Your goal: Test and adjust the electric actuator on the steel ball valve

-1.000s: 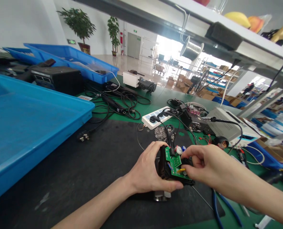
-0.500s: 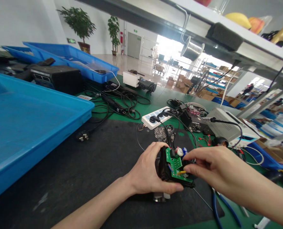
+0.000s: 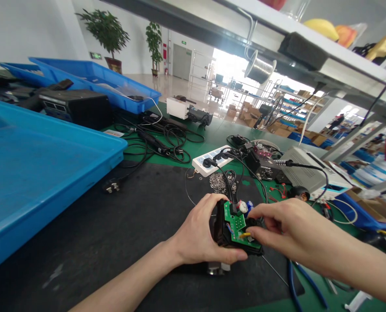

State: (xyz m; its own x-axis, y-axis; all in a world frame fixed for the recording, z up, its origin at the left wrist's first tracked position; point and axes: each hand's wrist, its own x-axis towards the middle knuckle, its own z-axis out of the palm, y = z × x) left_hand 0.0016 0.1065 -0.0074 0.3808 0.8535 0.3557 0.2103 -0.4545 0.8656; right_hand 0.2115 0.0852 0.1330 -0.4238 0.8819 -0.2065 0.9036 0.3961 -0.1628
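My left hand [image 3: 199, 236] is wrapped around a black housing [image 3: 219, 229], thumb along its near side and fingers on the far side. A green circuit board [image 3: 238, 223] sits in the top of the housing, with a white round component [image 3: 243, 206], a blue one [image 3: 250, 205] and a short yellow piece [image 3: 244, 235]. My right hand [image 3: 277, 223] pinches a small black part [image 3: 252, 222] at the board's right side; the fingertips partly hide it. Under the housing, a shiny metal piece [image 3: 216, 268] shows above the black mat [image 3: 141, 242].
Beyond my hands lie many small metal rings [image 3: 219, 183] and a white power strip [image 3: 212, 160] with plugged cables. Blue-handled pliers [image 3: 292, 281] lie at lower right. A large blue tray [image 3: 50, 147] fills the left. A grey instrument [image 3: 310, 173] and a solder spool [image 3: 260, 67] are at right.
The whole view has shifted very slightly left. Both hands keep the same grip on the housing and the small black part, with almost no movement.
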